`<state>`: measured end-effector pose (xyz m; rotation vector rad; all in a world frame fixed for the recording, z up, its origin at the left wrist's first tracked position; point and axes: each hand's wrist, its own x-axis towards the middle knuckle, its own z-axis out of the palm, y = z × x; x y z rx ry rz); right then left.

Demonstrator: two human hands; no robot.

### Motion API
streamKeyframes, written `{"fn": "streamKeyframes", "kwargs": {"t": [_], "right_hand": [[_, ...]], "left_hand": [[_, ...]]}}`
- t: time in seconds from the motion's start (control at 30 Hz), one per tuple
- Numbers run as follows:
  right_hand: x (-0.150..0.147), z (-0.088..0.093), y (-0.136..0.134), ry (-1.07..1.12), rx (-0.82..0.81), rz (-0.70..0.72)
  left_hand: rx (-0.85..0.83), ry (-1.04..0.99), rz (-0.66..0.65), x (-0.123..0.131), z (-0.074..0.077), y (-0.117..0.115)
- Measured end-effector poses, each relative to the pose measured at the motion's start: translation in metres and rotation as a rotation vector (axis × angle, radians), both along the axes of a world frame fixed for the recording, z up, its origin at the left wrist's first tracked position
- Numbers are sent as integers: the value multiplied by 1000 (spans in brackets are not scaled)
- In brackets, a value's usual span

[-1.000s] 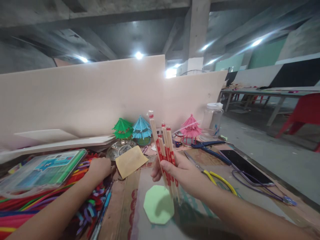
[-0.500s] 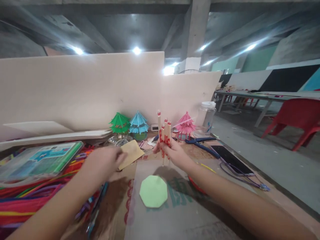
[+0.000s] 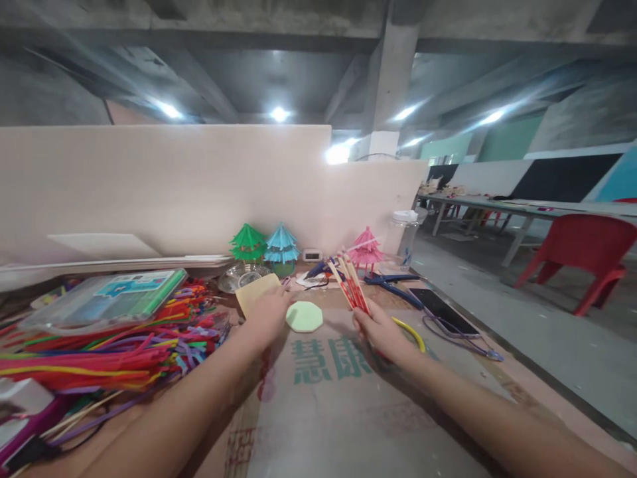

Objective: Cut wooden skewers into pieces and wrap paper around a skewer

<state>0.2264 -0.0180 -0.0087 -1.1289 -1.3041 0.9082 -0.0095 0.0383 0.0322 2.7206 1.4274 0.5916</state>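
My right hand (image 3: 375,325) is closed around a bundle of thin pale sticks (image 3: 351,285) with red markings, which tilts up and to the left above the board. My left hand (image 3: 271,309) reaches forward, its fingers stretched out and partly hidden by the back of the hand. Just right of it, a pale green octagonal piece (image 3: 304,317) lies flat on the printed cardboard (image 3: 318,411). Behind the left hand is a tan sheet of paper (image 3: 253,292), partly covered by it. A yellow ring-like strip (image 3: 412,332) shows beside my right hand.
Green (image 3: 247,243), blue (image 3: 281,245) and pink tiered paper pagodas (image 3: 366,248) stand at the back, before a pale partition (image 3: 199,186). Colourful pipe cleaners (image 3: 99,358) and a plastic case (image 3: 109,299) fill the left. Blue pliers (image 3: 395,289), a phone (image 3: 442,311) and a clear jar (image 3: 402,239) are on the right.
The green octagon has moved away from me, uncovering the print. My left hand has moved right, beside it. My right hand has shifted right and lower, and the upright sticks now lean left.
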Motion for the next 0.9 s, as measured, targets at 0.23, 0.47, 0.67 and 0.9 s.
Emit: {"fn": "streamKeyframes", "kwargs": {"t": [0.23,0.47,0.67,0.9], "right_hand": [[3,-12,-3,62,-52,-83],[8,-12,0,4,-121,-80],[26,-10,8,-135,-98,-136],[17,7,-8,-166,42,-81]], "left_hand": [[139,353,146,-50,1,13],[268,361,171,-45,22,13],[205,240,268,-59,35,33],[-21,-111,124,-41,32,7]]}}
